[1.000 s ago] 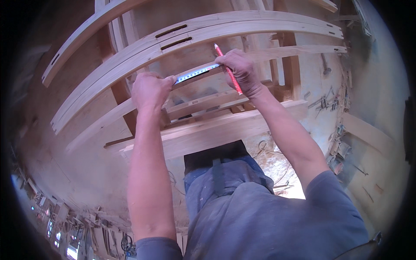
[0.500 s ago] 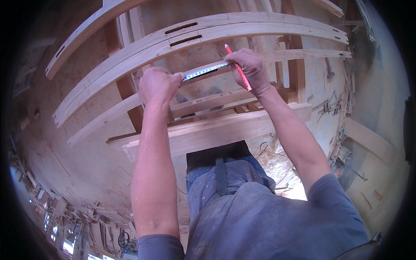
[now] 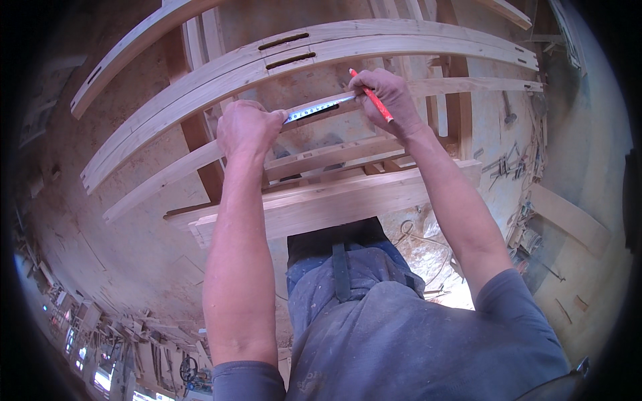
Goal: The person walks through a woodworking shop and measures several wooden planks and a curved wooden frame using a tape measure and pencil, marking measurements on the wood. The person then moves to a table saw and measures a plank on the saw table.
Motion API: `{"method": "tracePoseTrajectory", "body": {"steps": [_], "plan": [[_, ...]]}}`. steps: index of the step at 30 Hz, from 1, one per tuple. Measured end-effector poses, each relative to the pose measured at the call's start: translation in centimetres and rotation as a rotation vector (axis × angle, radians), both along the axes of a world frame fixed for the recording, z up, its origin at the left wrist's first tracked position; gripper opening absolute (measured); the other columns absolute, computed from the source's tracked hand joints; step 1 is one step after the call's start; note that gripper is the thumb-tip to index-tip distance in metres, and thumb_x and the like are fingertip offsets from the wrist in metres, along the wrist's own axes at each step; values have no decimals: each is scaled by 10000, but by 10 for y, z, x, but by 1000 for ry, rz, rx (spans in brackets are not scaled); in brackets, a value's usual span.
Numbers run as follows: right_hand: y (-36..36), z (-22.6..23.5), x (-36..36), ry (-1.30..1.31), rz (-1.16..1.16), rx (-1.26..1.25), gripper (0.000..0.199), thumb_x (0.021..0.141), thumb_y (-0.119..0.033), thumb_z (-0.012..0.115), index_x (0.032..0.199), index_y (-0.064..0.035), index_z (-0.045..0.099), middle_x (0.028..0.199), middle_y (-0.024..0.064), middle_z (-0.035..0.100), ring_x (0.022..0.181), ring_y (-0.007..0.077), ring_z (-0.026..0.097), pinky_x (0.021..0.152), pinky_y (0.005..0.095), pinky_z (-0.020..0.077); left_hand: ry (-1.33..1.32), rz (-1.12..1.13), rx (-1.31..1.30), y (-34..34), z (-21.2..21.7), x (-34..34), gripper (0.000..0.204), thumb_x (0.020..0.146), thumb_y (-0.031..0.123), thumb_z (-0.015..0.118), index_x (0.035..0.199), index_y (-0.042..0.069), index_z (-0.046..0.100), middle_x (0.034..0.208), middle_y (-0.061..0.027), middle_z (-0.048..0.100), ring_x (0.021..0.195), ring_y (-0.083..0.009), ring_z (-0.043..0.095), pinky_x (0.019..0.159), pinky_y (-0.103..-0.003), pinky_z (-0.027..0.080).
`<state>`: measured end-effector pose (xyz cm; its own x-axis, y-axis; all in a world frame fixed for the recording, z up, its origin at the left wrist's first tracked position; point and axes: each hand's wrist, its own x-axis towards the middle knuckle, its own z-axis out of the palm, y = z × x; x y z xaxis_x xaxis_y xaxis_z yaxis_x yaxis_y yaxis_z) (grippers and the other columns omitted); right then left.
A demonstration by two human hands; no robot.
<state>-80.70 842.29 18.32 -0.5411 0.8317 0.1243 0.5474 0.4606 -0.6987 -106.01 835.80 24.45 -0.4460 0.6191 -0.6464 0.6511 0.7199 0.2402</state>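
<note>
A tape measure blade (image 3: 309, 109), pale with dark markings, stretches between my two hands along a narrow wooden rail (image 3: 177, 170). My left hand (image 3: 247, 130) is closed at the blade's left end, and the tape's case is hidden inside it. At the blade's right end my right hand (image 3: 391, 100) is closed too, with a red pencil (image 3: 378, 105) held slanting across its fingers. Just under the blade a dark slot (image 3: 321, 112) shows in the rail. Right beyond lie two long rails (image 3: 374, 47) side by side, each with a dark slot near the middle.
Nearer my body a thick pale beam (image 3: 334, 210) crosses the wooden supports. Another rail (image 3: 134, 50) lies at the far left. Clamps and metal tools (image 3: 505, 164) are on the floor at right, with a wide board (image 3: 568, 217). Offcuts and machinery (image 3: 180, 367) crowd the lower left.
My right hand has shifted slightly, and the red pencil's lower end has swung up and a little right. The left hand has moved slightly right; the blade remains stretched between them.
</note>
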Motion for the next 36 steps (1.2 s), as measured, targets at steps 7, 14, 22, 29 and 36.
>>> {"method": "tracePoseTrajectory", "body": {"steps": [7, 14, 22, 29, 36], "plan": [[-22, 14, -4, 116, -113, -226, 131, 913, -48, 726, 1036, -85, 752, 888, 98, 739, 798, 217, 688, 730, 345, 557, 57, -101, 338, -47, -22, -5, 371, 777, 363, 873, 903, 20, 815, 1042, -164, 687, 1011, -309, 684, 900, -435, 544], [-44, 19, -44, 505, -289, -778, 242, 1042, -263, 702, 1091, -39, 779, 881, 40, 759, 786, 97, 682, 708, 245, 545, -52, -154, 509, -110, -31, -70, 256, 756, 208, 901, 833, 15, 753, 932, -110, 593, 926, -282, 605, 823, -414, 515], [-43, -2, -70, 384, -352, -559, 83, 889, -99, 764, 862, -26, 734, 776, 52, 736, 698, 101, 662, 653, 268, 526, 24, -234, 431, -114, -33, -102, 276, 748, 240, 911, 837, 31, 754, 935, -89, 605, 960, -290, 597, 850, -426, 509], [-48, -4, -77, 489, -345, -670, 93, 931, -112, 745, 922, -19, 744, 766, 49, 731, 690, 92, 676, 642, 250, 550, 60, -241, 375, -108, -27, -98, 283, 747, 263, 914, 865, 44, 778, 943, -88, 609, 969, -291, 599, 864, -432, 508], [-46, -4, -76, 407, -321, -634, 99, 933, -116, 743, 920, -18, 748, 767, 52, 737, 691, 91, 680, 641, 251, 554, 63, -236, 380, -108, -29, -98, 284, 753, 276, 909, 866, 46, 786, 929, -85, 602, 959, -282, 598, 860, -425, 506]]}}
